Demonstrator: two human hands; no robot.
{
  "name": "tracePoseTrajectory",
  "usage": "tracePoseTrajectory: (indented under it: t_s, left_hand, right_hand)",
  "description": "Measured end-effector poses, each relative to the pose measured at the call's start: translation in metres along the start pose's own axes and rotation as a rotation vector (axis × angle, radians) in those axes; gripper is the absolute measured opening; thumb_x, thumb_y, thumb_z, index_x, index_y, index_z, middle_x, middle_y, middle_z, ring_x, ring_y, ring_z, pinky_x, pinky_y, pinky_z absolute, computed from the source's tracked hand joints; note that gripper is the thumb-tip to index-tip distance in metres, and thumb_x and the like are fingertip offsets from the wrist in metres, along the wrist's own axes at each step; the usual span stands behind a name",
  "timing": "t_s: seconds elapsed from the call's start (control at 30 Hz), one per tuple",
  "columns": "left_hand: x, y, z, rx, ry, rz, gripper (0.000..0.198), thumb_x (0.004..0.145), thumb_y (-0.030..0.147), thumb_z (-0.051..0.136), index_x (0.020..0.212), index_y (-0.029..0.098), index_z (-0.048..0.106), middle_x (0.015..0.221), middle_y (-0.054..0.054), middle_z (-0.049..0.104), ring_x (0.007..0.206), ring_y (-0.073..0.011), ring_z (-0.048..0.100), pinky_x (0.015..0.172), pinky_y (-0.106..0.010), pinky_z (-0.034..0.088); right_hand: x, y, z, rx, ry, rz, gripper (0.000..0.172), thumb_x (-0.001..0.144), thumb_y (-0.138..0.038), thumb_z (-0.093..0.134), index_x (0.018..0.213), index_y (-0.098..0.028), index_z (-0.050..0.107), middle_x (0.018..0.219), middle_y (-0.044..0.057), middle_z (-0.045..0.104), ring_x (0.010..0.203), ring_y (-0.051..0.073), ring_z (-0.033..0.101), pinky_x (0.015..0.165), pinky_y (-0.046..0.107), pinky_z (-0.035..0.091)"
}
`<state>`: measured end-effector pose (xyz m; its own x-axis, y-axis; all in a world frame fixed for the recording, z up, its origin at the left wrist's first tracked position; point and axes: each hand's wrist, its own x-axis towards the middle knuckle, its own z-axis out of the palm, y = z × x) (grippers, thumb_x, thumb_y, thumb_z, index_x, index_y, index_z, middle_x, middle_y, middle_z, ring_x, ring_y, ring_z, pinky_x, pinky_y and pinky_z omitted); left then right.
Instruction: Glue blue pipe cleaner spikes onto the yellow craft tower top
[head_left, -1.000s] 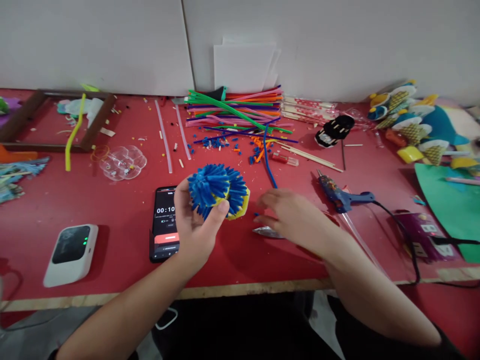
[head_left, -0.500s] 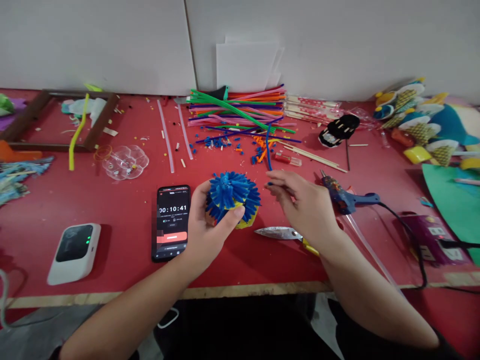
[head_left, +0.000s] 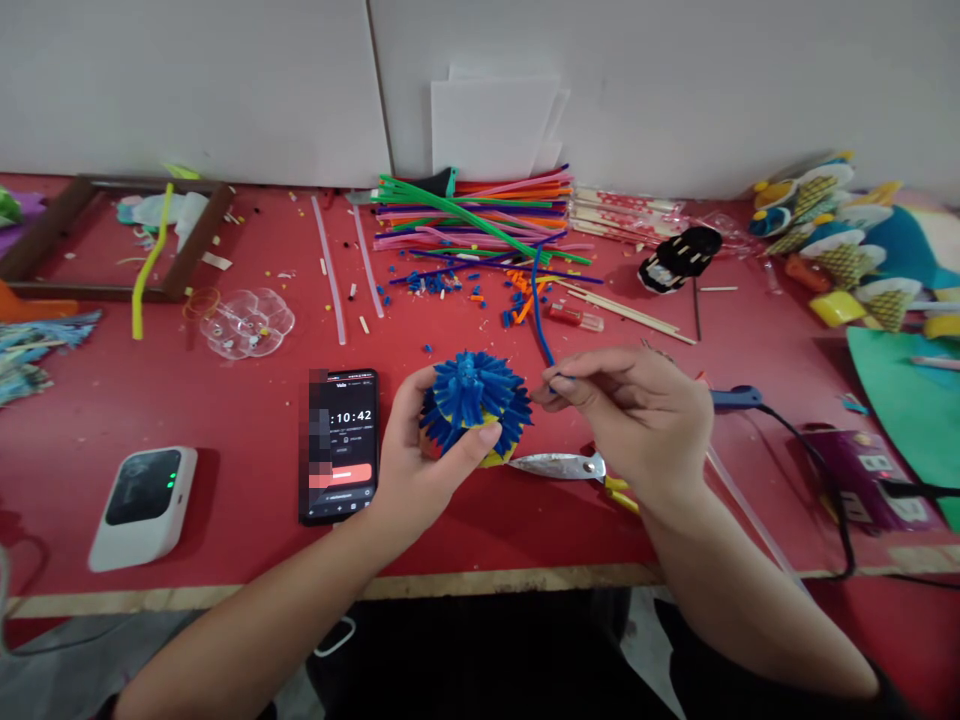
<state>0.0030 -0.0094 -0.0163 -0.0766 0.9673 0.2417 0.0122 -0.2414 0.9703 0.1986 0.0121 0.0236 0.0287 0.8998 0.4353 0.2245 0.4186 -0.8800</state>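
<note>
My left hand (head_left: 431, 445) is wrapped round a blue-and-yellow craft piece (head_left: 480, 390) with layered, spiky blue fringes. The thumb presses on its yellow lower edge, and part of it is hidden behind my fingers. Just to the right, my right hand (head_left: 637, 415) pinches the near end of a blue pipe cleaner (head_left: 538, 310) between thumb and fingertips. The pipe cleaner's far end reaches toward the pile of stems. Scissors (head_left: 559, 466) with yellow handles lie beneath and left of my right wrist.
Coloured pipe cleaners (head_left: 472, 215) are piled at the back, with blue and orange clippings (head_left: 517, 300) before them. A phone (head_left: 349, 450) and a white device (head_left: 146, 505) lie to the left. A glue gun (head_left: 739, 398) sits partly behind my right hand, its cord running right.
My right hand has moved right and slightly down, drawing the pipe cleaner's near end with it. My left hand and the craft piece have shifted slightly right.
</note>
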Motion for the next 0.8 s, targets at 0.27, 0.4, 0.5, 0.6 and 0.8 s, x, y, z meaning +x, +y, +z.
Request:
tracePoseTrajectory:
  t_s: [0.27, 0.4, 0.5, 0.6, 0.8]
  left_hand:
    - [-0.003, 0.001, 0.002, 0.055, -0.049, -0.079, 0.053, 0.081, 0.048, 0.087, 0.123, 0.026, 0.062, 0.116, -0.007, 0.074, 0.105, -0.0233, 0.074, 0.090, -0.038, 0.063]
    - [-0.005, 0.000, 0.001, 0.098, -0.105, -0.052, 0.052, 0.081, 0.047, 0.088, 0.121, 0.026, 0.063, 0.118, -0.008, 0.072, 0.109, -0.0254, 0.071, 0.097, -0.043, 0.060]
    - [-0.005, -0.001, 0.000, 0.119, -0.117, -0.068, 0.052, 0.081, 0.047, 0.087, 0.121, 0.025, 0.063, 0.119, -0.009, 0.073, 0.110, -0.0262, 0.071, 0.099, -0.045, 0.059]
    - [-0.004, -0.002, -0.001, 0.134, -0.115, -0.078, 0.053, 0.081, 0.046, 0.088, 0.122, 0.025, 0.063, 0.119, -0.009, 0.073, 0.111, -0.0264, 0.071, 0.098, -0.044, 0.060]
    - [-0.004, -0.001, -0.002, 0.133, -0.122, -0.051, 0.051, 0.081, 0.046, 0.088, 0.121, 0.025, 0.062, 0.119, -0.009, 0.073, 0.110, -0.0261, 0.071, 0.100, -0.045, 0.059]
  right_hand:
    - [-0.009, -0.011, 0.006, -0.006, -0.030, -0.180, 0.016, 0.091, -0.012, 0.075, 0.099, -0.026, 0.074, 0.090, 0.001, 0.081, 0.086, 0.018, 0.080, 0.077, 0.034, 0.070]
    - [-0.009, -0.015, 0.006, -0.066, -0.108, -0.292, 0.022, 0.091, -0.005, 0.072, 0.102, -0.025, 0.074, 0.093, 0.001, 0.080, 0.088, 0.017, 0.076, 0.081, 0.035, 0.065]
    - [-0.007, -0.019, 0.004, -0.161, -0.102, -0.325, 0.020, 0.089, -0.007, 0.073, 0.098, -0.024, 0.075, 0.096, 0.002, 0.077, 0.089, 0.016, 0.074, 0.079, 0.034, 0.064]
    - [-0.006, -0.023, 0.002, -0.247, -0.130, -0.341, 0.016, 0.090, -0.009, 0.072, 0.096, -0.023, 0.075, 0.096, 0.004, 0.075, 0.088, 0.017, 0.074, 0.077, 0.034, 0.064]
    - [-0.006, -0.025, 0.003, -0.352, -0.130, -0.396, 0.015, 0.091, -0.010, 0.071, 0.095, -0.024, 0.075, 0.094, 0.005, 0.076, 0.083, 0.020, 0.075, 0.072, 0.037, 0.065]
